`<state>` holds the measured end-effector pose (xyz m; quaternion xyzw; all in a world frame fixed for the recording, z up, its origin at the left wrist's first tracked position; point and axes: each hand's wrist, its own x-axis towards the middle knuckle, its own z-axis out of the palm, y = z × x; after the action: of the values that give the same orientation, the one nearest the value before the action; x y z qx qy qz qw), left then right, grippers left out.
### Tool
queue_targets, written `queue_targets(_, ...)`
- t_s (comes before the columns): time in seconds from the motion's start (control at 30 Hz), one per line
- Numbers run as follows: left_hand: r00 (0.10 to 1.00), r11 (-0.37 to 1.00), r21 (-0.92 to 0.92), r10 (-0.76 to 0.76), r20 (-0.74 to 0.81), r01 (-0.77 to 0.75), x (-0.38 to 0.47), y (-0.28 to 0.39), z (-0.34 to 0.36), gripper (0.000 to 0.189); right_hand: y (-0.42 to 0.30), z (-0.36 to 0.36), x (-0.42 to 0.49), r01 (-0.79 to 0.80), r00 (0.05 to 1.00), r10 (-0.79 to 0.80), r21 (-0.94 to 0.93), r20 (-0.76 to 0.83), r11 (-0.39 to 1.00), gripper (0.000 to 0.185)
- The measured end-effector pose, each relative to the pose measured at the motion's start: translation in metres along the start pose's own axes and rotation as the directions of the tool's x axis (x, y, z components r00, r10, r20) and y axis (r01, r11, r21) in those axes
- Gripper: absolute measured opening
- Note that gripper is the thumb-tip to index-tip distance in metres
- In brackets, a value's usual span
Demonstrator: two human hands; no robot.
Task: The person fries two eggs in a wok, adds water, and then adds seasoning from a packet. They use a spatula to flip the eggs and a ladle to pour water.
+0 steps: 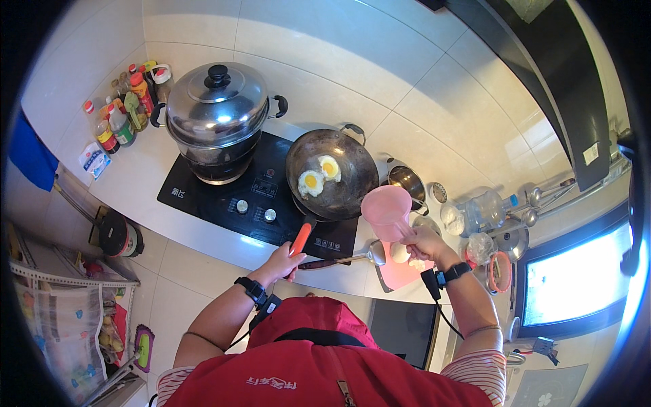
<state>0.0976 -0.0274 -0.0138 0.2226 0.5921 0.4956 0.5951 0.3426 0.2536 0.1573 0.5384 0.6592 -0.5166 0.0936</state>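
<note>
My left hand (278, 262) grips the orange handle (302, 238) of a dark wok (351, 196) on the right side of the black cooktop. Two fried eggs, the upper (330, 168) and the lower (311, 183), lie side by side in it, yolks up. With my right hand (427, 245) I hold a pink plastic water dipper (385, 207) by its handle. The dipper is at the wok's right rim, over the counter; whether the two touch I cannot tell. Below it a metal ladle (376, 253) with a dark handle lies near a pink cutting board (397, 274).
A large lidded steamer pot (217, 109) stands on the left of the cooktop (254, 203). Seasoning bottles (119, 122) crowd the left corner. Right of the wok are a metal pot (407, 182), a clear plastic jug (483, 211) and an orange basket (501, 272). A range hood (564, 91) overhangs the right.
</note>
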Motion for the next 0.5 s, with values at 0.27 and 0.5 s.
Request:
queue_targets(0.27, 1.0, 1.0, 0.014, 0.013, -0.001, -0.013, -0.0006, 0.0009, -0.0003, 0.03, 0.0005, -0.0014, 0.0035, -0.01, 1.0, 0.01, -0.029, 0.0, 1.0, 0.016)
queue_targets(0.5, 1.0, 1.0, 0.023, 0.01, 0.012, -0.011, 0.0, 0.0005, -0.0011, 0.031, 0.0, -0.0038, 0.0048, -0.002, 1.0, 0.002, -0.046, 0.0, 0.999, 0.016)
